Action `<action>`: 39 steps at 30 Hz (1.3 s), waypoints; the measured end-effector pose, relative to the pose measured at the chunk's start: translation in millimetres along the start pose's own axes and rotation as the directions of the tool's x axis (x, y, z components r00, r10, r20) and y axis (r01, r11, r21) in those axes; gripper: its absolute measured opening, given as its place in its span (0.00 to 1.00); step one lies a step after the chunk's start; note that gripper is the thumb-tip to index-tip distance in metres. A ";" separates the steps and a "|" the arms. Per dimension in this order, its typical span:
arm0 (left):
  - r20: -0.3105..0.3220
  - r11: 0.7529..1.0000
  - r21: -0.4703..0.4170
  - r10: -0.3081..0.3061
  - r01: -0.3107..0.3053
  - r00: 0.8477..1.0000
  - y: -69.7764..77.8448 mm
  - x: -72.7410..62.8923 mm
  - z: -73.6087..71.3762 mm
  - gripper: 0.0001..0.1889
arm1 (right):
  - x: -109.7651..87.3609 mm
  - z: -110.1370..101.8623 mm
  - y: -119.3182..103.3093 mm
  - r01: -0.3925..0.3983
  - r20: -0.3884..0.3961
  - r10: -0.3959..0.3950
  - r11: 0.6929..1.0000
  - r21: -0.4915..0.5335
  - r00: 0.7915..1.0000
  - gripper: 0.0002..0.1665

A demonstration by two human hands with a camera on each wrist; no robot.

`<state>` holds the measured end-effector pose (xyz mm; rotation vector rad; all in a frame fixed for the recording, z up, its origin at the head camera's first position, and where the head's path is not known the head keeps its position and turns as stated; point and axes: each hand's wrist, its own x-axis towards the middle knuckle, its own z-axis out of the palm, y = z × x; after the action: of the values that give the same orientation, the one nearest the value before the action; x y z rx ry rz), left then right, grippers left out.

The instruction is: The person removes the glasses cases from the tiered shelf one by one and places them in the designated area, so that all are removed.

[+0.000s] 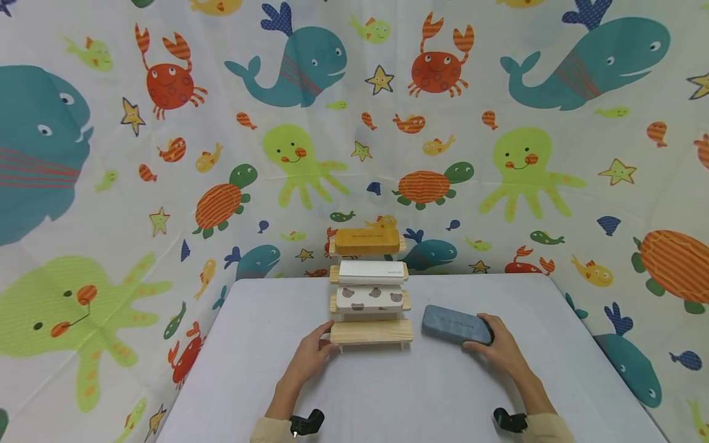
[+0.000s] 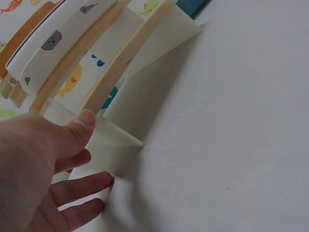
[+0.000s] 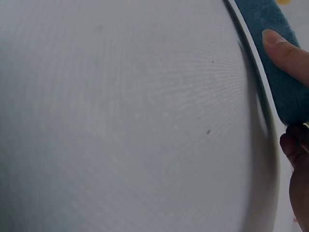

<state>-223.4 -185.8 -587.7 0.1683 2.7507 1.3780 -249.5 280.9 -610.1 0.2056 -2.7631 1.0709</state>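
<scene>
A stepped display rack [image 1: 371, 332] with pale wooden shelves stands on the table. My left hand [image 1: 312, 357] holds the left end of its lowest shelf, which is bare; in the left wrist view the thumb [image 2: 83, 126] lies on the board's end. To the right of the rack, my right hand [image 1: 501, 347] grips the right end of a blue-grey glasses case [image 1: 453, 324], thumb on the near side and fingers round the far side. In the right wrist view the case [image 3: 285, 92] appears at the right edge, partly cut off, close over the tabletop.
The upper shelves carry a case with bear faces [image 1: 370, 298], a white case [image 1: 371, 272] and a mustard-yellow case [image 1: 367, 241]. White cloth covers the table [image 1: 249, 326]. Behind it hangs a curtain [image 1: 354, 123] printed with sea animals.
</scene>
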 end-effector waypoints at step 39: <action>-0.003 1.000 0.008 0.009 -0.009 1.000 -0.8 1.9 1.4 0.32 | 22.1 6.5 17.1 -0.097 0.096 0.098 0.995 -0.015 0.991 0.59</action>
<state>-225.2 -184.9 -589.2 0.1788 2.7613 1.3713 -275.0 287.6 -621.5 0.1247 -2.8913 1.0975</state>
